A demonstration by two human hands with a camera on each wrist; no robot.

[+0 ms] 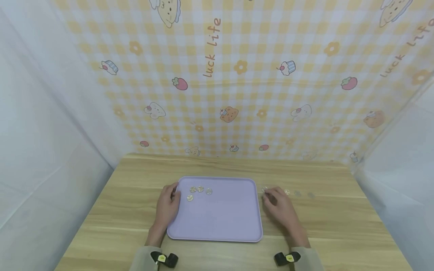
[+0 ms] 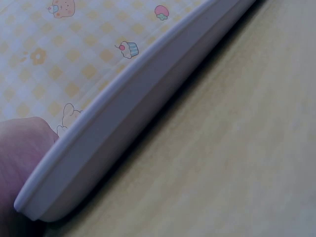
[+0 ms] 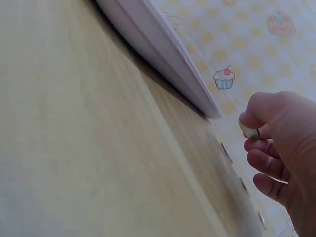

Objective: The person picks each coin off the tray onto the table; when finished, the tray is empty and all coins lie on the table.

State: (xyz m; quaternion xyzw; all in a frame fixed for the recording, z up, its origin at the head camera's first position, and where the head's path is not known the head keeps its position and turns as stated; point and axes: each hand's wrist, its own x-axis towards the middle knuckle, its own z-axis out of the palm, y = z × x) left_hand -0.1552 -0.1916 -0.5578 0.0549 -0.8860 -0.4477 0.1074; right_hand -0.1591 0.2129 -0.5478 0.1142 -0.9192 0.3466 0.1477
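A lilac tray (image 1: 223,214) lies on the table, with several coins (image 1: 200,189) at its upper left. My left hand (image 1: 167,205) holds the tray's left edge; in the left wrist view, part of that hand (image 2: 24,153) shows behind the tray wall (image 2: 133,94), its other fingers hidden. Just beyond the tray's right edge, my right hand (image 1: 280,209) pinches a coin (image 3: 248,129) between thumb and forefinger, above the tabletop. The other fingers of the right hand (image 3: 291,143) are bent. Three more coins (image 1: 297,193) lie in a row on the table, right of this hand.
The wood-grain table (image 1: 339,226) backs onto a yellow checked cloth (image 1: 257,98) printed with cartoons. White sheets (image 1: 40,124) hang at both sides. Each forearm wears a black strap with a small camera (image 1: 287,258).
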